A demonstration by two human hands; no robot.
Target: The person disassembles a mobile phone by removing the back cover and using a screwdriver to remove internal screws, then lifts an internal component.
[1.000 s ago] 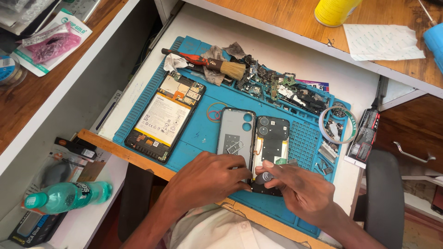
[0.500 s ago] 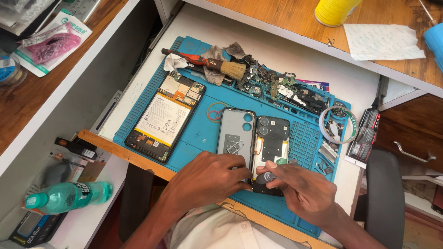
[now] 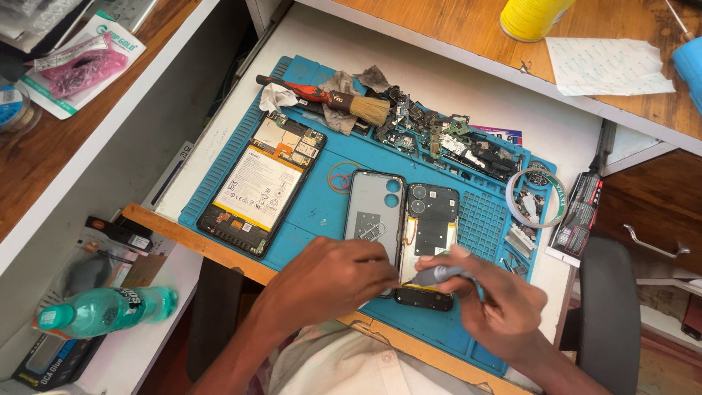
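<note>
Right hand (image 3: 497, 303) grips grey screwdriver (image 3: 437, 275), tip hidden, over opened phone (image 3: 429, 241); left hand (image 3: 329, 278) curled, covering back cover's (image 3: 373, 216) lower end, grasp unclear.

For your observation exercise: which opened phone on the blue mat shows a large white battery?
The far-left opened phone, lying apart from both hands; the two beside them show none.

A brush (image 3: 344, 104) with a red handle is laid along the far edge of a blue mat (image 3: 307, 219). A larger opened device (image 3: 262, 184) with a white battery is placed at the mat's left. 1 green bottle (image 3: 102, 310) is seen lying on the lower shelf, and 1 tape roll (image 3: 535, 197) at the mat's right edge.
</note>
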